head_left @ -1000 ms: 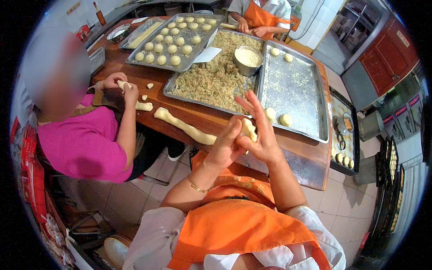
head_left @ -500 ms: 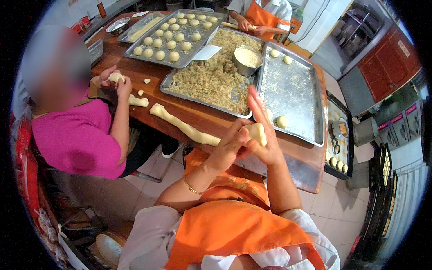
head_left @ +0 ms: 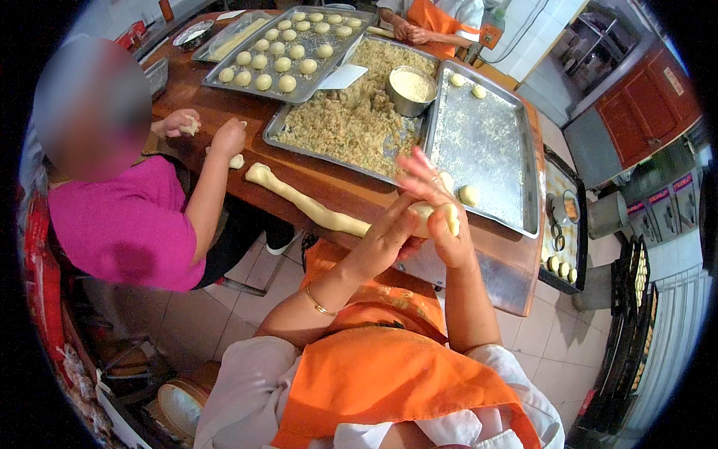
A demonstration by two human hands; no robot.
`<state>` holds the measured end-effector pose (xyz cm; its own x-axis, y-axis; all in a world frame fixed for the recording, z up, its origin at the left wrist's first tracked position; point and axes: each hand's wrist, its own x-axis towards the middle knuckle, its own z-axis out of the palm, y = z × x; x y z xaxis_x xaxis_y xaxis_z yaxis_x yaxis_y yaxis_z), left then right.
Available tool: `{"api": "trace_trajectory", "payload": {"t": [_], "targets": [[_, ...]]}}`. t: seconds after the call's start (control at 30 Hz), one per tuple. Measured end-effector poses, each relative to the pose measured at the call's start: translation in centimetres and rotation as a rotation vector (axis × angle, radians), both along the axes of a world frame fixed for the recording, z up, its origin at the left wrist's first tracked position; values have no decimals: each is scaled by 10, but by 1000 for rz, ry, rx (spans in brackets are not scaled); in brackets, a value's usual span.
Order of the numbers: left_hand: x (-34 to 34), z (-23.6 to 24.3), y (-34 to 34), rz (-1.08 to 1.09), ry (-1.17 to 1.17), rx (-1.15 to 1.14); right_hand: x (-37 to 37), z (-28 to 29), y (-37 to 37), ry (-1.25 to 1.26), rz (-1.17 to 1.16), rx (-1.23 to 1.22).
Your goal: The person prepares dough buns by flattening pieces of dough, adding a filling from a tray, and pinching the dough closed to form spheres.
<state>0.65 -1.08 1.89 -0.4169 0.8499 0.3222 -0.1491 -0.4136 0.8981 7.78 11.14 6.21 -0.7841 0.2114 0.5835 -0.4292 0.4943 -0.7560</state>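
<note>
A small piece of pale dough [head_left: 452, 218] is held between my two hands above the table's near edge. My left hand [head_left: 385, 233], with a gold bracelet at the wrist, curls its fingers around the dough from the left. Against its other side presses my right hand [head_left: 456, 247], thumb bent over it and fingers raised. What the dough encloses, if anything, is hidden. Left of my hands, a long rope of dough [head_left: 314, 213] lies along the table edge. Beyond them is a wide tray of crumbly brownish filling [head_left: 329, 120].
A metal bowl of pale crumbs [head_left: 412, 90] stands in the filling tray. Right of it, a floured tray [head_left: 486, 150] carries a few dough balls. Another tray [head_left: 224, 84] holds several rows of balls. A person in pink [head_left: 127, 224] works dough at left; another in an orange apron [head_left: 434, 26] stands opposite.
My hands have shifted slightly right with the dough, and my right fingers have tilted left over it. The person in pink has moved their hands apart, one reaching down to the dough on the table.
</note>
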Motion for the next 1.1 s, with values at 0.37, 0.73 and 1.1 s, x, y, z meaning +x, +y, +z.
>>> {"api": "trace_trajectory", "payload": {"t": [0.37, 0.73, 1.1], "targets": [[-3, -3, -6, 24, 79, -14, -3, -5, -19, 114, -49, -202], [4, 2, 12, 201, 200, 133, 3, -18, 4, -2, 84, -223], [5, 1, 9, 210, 222, 133, -2, -24, 19, -71, 177, -222]]}}
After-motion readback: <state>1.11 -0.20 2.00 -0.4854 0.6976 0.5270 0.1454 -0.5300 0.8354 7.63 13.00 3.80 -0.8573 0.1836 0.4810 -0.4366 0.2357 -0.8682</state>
